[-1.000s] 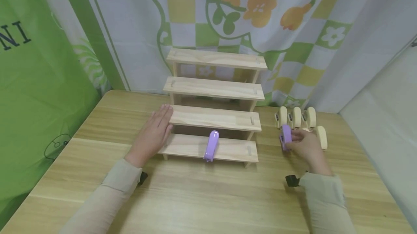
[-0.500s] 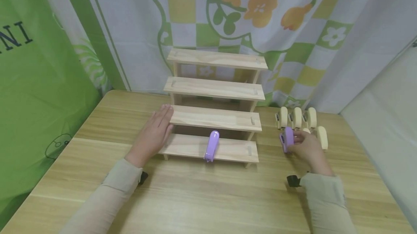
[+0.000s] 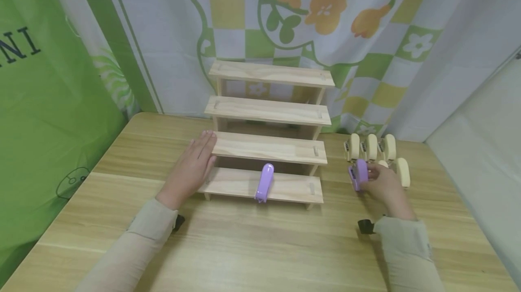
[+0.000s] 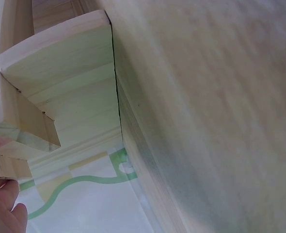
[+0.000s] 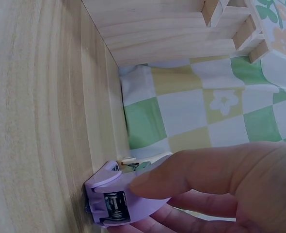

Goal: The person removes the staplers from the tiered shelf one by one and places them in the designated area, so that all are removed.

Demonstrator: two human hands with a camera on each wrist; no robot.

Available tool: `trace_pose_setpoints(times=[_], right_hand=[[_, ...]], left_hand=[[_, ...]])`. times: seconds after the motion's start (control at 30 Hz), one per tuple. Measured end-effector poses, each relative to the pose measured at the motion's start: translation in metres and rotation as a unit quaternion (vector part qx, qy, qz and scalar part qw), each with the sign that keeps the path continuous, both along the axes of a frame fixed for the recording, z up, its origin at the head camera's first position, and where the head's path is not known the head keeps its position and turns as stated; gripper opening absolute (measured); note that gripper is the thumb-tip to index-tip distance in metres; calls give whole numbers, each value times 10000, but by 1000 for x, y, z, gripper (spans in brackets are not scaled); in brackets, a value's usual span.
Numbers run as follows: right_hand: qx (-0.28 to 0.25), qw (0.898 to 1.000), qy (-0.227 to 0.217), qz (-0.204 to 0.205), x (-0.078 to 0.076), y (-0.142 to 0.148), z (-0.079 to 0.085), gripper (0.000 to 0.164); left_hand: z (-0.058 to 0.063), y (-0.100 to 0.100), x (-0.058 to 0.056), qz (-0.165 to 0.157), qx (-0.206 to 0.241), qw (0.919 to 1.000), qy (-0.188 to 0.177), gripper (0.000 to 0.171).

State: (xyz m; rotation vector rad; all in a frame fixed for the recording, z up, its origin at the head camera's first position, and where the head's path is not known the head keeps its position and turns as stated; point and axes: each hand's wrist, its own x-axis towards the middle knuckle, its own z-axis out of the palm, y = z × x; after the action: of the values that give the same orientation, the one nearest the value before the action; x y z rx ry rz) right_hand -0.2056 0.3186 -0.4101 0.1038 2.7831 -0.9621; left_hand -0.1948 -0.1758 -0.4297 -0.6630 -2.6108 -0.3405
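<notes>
A purple stapler (image 3: 360,175) is pinched between the thumb and fingers of my right hand (image 3: 384,188). In the right wrist view this stapler (image 5: 133,196) stands at the tabletop, thumb on its near side. A second purple stapler (image 3: 265,182) lies across the lowest step of the wooden four-step rack (image 3: 268,147). My left hand (image 3: 190,170) rests with straight fingers along the rack's left side, at the second step from the bottom. Only some of its fingertips (image 4: 9,208) show in the left wrist view, beneath the steps.
Several cream staplers stand at the table's right rear; three form a back row, including this cream stapler (image 3: 369,147). Another cream stapler (image 3: 403,172) is just right of my right hand, one more partly hidden behind it. A patterned curtain (image 3: 228,11) hangs behind the rack.
My right hand and the purple stapler in it have shifted very slightly right and toward me. The left hand, the rack and the other staplers stay where they were.
</notes>
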Motion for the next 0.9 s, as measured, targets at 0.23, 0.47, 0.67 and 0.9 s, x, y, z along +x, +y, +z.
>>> trace_pose_setpoints(times=[0.23, 0.47, 0.67, 0.9], right_hand=[[111, 9996, 251, -102, 3, -3, 5, 67], [152, 9967, 742, -282, 7, -8, 12, 55], [-37, 9924, 1172, -366, 13, -19, 22, 48], [-381, 9829, 1760, -387, 24, -41, 35, 40]], left_hand=[[2, 1, 3, 17, -5, 10000, -24, 58], [3, 2, 3, 103, -47, 9998, -155, 58], [4, 2, 3, 105, -21, 9997, -206, 57], [6, 2, 3, 76, -5, 9998, -191, 58]])
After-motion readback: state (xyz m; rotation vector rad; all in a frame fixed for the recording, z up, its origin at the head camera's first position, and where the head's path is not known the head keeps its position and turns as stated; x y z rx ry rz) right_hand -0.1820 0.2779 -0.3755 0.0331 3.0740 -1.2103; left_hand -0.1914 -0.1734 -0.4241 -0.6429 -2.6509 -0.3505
